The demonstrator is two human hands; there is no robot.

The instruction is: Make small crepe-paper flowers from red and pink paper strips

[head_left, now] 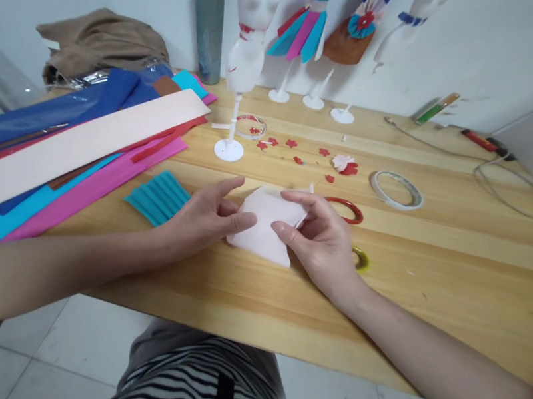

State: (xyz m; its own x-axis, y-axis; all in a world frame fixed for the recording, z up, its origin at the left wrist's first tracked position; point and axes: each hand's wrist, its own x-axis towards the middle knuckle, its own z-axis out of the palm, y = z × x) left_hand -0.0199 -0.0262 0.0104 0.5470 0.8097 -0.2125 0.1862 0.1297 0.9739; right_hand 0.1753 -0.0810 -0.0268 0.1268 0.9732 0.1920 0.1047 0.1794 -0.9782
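Pale sheet (268, 217) between fingers (303, 198)

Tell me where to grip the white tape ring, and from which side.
Probably pinch the white tape ring by its right rim, across the wall, coming from above right. It lies flat with an open centre, so the wall stands up; the red loop and pale pink scrap sit on its left. The nearer right hand holds the pale sheet.
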